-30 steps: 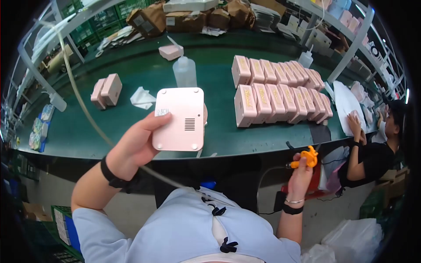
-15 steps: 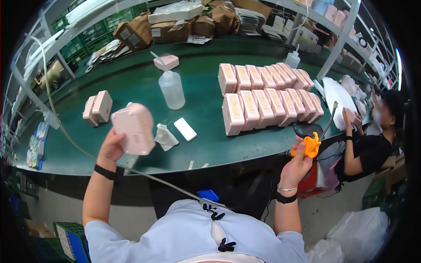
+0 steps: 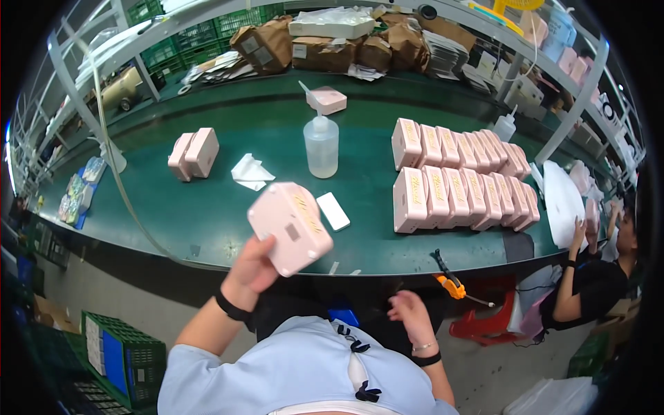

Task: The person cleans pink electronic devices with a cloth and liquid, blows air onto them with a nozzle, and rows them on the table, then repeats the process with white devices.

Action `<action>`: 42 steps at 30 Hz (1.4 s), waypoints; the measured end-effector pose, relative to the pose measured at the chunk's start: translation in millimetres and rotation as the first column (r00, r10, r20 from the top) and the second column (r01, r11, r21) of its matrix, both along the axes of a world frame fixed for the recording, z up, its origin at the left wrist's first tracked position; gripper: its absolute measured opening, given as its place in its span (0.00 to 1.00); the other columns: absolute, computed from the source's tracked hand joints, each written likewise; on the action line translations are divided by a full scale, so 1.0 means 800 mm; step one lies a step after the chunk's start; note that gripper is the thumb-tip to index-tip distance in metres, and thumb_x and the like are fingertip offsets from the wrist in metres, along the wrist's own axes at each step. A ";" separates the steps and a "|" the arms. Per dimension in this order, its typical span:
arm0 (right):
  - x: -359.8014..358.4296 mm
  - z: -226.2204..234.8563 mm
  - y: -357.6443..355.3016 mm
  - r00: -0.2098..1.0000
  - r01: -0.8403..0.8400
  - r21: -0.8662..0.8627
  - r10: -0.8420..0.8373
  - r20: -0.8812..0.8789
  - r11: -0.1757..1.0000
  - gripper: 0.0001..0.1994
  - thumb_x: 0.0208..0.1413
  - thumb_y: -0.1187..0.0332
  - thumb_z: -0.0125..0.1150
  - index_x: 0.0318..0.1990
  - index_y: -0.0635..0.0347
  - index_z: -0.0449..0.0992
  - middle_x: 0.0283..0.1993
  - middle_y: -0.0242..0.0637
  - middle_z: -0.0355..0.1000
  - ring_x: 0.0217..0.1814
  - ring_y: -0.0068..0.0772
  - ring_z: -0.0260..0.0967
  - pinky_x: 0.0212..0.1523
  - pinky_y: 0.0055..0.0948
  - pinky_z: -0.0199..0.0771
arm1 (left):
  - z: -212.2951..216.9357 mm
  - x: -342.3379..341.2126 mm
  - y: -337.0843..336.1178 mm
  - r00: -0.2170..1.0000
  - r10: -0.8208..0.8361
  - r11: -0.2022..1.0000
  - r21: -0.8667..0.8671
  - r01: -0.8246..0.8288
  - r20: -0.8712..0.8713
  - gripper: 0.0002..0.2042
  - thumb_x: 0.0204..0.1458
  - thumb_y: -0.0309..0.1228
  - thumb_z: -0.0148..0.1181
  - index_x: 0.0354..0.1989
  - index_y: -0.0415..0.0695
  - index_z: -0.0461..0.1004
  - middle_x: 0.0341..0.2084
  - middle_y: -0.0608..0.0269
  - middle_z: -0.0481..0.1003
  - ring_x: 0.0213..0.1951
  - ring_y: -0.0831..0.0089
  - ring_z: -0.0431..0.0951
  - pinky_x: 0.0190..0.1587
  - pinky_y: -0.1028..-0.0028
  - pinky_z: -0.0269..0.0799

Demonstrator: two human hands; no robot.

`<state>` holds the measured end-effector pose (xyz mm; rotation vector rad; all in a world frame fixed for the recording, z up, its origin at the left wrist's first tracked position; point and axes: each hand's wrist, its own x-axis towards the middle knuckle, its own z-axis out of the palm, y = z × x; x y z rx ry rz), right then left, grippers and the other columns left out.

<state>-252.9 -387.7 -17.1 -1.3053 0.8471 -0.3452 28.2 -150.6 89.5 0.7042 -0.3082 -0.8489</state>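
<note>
Green tabletop [image 3: 366,235] spans the view, its front edge bowed; over that edge the left hand [image 3: 252,271] holds a pink box [image 3: 290,228] aloft, thumb pressed on its footed face, which tilts toward the camera. Between edge and body, the right hand [image 3: 411,315] is half open with loosely curled fingers, nothing visible in it. To its right, an orange tool [image 3: 453,287] sits at the edge. Green surface separates the raised box from 2 rows of upright pink boxes [image 3: 413,200]. Beyond the raised box lie a white block [image 3: 333,211] and a crumpled cloth [image 3: 251,171], near a translucent bottle [image 3: 321,149]. Brown packages [image 3: 321,54] line the far side; a co-worker [image 3: 584,297] is at far right.
</note>
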 end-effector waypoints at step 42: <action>-0.185 0.149 -0.353 0.606 0.730 -0.546 -0.759 0.238 0.411 0.11 0.56 0.71 0.62 0.46 0.61 0.73 0.38 0.30 0.73 0.36 0.21 0.70 0.36 0.20 0.70 | 0.001 0.403 -0.504 0.126 -0.371 0.630 0.349 -0.694 0.920 0.63 0.20 0.42 0.80 0.70 0.40 0.47 0.58 0.38 0.65 0.60 0.45 0.67 0.63 0.57 0.65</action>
